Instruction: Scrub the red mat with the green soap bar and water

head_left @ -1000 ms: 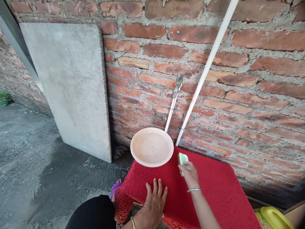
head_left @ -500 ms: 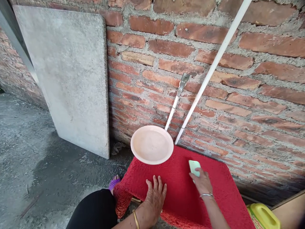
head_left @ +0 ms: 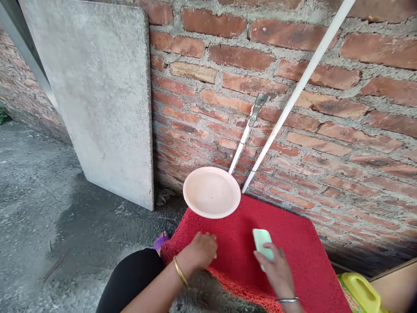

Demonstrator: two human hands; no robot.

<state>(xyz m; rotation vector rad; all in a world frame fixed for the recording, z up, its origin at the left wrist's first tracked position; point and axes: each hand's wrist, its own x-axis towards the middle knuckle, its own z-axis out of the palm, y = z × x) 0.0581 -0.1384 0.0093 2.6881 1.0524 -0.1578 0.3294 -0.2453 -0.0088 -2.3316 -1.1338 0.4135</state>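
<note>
A wet-looking red mat (head_left: 234, 243) with a shaggy front edge lies over a low slab. My right hand (head_left: 278, 269) holds a pale green bar of soap (head_left: 261, 239) low over the mat, right of its middle. Near the front left edge, my left hand (head_left: 202, 250) is closed with its fingers curled into the mat's fabric; the fingertips are mostly hidden. Behind both hands, a pale pink basin (head_left: 211, 191) stands at the mat's back left corner, seemingly with water in it.
A brick wall (head_left: 293, 161) rises behind, with a white pipe (head_left: 293, 100) and a tap (head_left: 259, 104) on a shorter pipe. A grey slab (head_left: 104, 104) leans at left. A yellow jug (head_left: 360, 293) stands at lower right. My knee (head_left: 130, 282) is at lower left.
My left hand has gone from spread flat to closed on the mat, and the mat's front edge has drawn up. My right hand with the soap has come slightly nearer to me.
</note>
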